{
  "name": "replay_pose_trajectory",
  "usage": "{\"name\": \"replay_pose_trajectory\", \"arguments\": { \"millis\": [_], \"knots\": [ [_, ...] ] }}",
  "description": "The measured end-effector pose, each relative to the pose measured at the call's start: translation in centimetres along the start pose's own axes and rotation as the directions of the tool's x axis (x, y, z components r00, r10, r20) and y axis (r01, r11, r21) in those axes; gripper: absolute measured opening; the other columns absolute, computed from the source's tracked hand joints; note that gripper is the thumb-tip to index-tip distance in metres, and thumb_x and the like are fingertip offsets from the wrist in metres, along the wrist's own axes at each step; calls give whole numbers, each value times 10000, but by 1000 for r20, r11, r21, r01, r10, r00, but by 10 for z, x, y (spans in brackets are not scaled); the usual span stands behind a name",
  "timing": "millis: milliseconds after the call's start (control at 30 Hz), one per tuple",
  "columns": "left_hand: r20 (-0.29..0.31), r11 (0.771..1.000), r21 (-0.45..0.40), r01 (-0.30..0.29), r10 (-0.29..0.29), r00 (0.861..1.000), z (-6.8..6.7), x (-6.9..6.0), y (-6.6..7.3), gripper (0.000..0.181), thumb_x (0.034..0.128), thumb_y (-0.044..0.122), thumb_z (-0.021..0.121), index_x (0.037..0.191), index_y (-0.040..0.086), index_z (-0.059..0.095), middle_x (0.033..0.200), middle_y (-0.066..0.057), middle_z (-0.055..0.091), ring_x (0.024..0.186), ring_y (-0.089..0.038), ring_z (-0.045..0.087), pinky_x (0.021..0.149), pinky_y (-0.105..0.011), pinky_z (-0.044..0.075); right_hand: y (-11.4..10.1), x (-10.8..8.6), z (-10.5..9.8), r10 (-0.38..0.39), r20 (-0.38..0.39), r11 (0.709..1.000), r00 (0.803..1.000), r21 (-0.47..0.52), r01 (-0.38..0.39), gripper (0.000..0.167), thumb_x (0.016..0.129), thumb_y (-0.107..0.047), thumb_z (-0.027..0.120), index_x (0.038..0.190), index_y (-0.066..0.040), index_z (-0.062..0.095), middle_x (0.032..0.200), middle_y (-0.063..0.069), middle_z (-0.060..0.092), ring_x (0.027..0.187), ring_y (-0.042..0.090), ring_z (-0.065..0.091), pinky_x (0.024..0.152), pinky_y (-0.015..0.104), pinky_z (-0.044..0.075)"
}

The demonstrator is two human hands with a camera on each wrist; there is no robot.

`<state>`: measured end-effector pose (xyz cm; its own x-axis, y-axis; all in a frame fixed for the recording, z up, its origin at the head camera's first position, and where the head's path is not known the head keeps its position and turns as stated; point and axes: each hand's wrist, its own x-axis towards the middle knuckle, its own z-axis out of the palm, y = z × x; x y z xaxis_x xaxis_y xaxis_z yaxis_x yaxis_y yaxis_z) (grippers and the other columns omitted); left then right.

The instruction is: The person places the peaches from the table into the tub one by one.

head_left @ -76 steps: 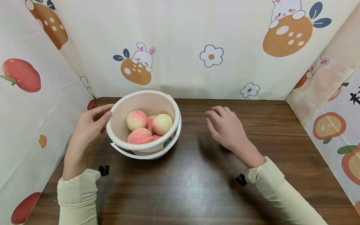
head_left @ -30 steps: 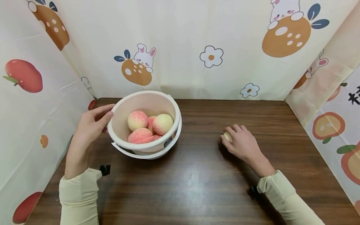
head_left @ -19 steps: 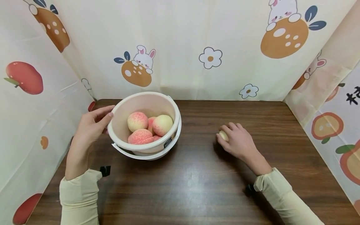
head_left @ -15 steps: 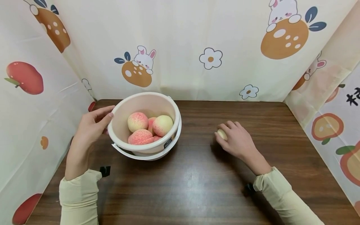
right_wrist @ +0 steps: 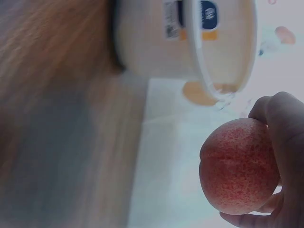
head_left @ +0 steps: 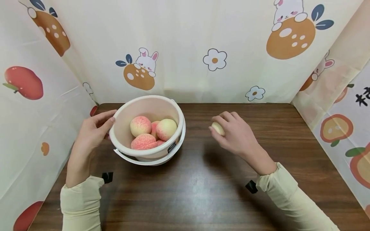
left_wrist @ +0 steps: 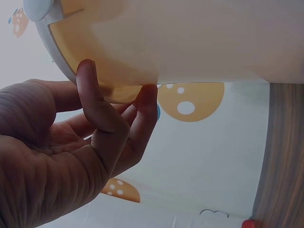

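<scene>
A white bucket stands left of centre on the table with several pink-and-cream peaches inside. My left hand grips the bucket's left rim between thumb and fingers; the left wrist view shows those fingers curled at its edge. To the right of the bucket, above the table, my right hand holds another peach. Only a pale part of this peach shows in the head view, the rest being covered by the fingers. In the right wrist view its blushed pink side faces the camera.
The bucket's white handle hangs down along its front. Printed curtains enclose the brown wooden table at the back and both sides. A small black piece sits by each sleeve cuff.
My right hand came down to the table on the right and took hold of a peach. It has since lifted it and moved left toward the bucket. My left hand stays at the rim.
</scene>
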<state>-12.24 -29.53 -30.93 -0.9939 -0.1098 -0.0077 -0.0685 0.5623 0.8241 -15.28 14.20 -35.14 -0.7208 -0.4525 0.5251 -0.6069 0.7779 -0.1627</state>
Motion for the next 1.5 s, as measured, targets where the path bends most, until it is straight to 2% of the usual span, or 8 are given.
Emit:
{"name": "replay_pose_trajectory", "arguments": {
  "millis": [567,700,800,933,1033,1233,1367,1500],
  "knots": [
    [1,999,-39,-1,1,1000,0,2,-4,499,1081,257,557,1523,29,519,965,243,592,641,-22,618,570,-229,584,-60,60,-27,-163,-88,983,983,68,169,265,968,-348,631,1133,-174,745,1094,48,693,976,305,594,771,412,533],
    [0,1000,-22,-4,4,1000,1,-1,-3,501,1079,280,563,1515,35,532,1008,187,604,656,-28,631,581,-241,595,-71,71,-24,-216,-89,972,972,68,223,275,974,-346,611,1136,-174,751,1081,43,699,997,294,613,818,413,552],
    [2,1000,-12,-3,3,1000,1,-2,-3,507,1081,303,560,1516,45,534,1108,36,630,669,-34,639,587,-248,601,-79,79,-19,-252,-92,964,963,64,259,290,974,-341,602,1140,-158,754,1088,55,706,996,296,622,834,412,554],
    [-3,1000,-12,-14,14,1000,1,-1,-3,504,1083,306,556,1515,48,535,1126,12,630,664,-39,640,586,-258,604,-87,92,-15,-279,-84,956,957,70,285,302,977,-330,584,1147,-148,754,1103,66,714,994,298,627,865,406,542],
    [-8,1000,-14,-18,18,1000,-1,0,0,497,1083,300,557,1512,49,540,1058,114,613,656,-39,637,587,-263,606,-92,101,-11,-292,-54,952,955,83,296,314,983,-336,586,1166,-141,750,1113,76,708,1009,302,628,888,411,538],
    [-13,1000,4,-14,14,1000,0,0,2,491,1083,291,557,1511,51,544,1123,-2,633,663,-25,629,585,-247,599,-104,115,2,-311,64,946,948,117,302,341,1007,-376,580,1220,-152,725,1125,51,672,1019,268,588,884,368,518],
    [-16,1000,8,-17,17,1000,1,1,0,485,1086,275,550,1514,48,539,1209,-129,630,662,-14,622,581,-246,597,-114,125,11,-325,178,942,929,146,302,349,1023,-395,563,1252,-178,713,1167,22,658,1039,250,557,891,345,493],
    [-18,1000,10,-8,8,1000,1,1,-2,488,1087,279,550,1517,48,535,1154,-51,638,659,-15,620,583,-245,598,-125,135,20,-355,265,934,897,149,326,339,1024,-408,569,1266,-211,702,1191,-1,650,1086,242,556,949,348,488]
  ]
}}
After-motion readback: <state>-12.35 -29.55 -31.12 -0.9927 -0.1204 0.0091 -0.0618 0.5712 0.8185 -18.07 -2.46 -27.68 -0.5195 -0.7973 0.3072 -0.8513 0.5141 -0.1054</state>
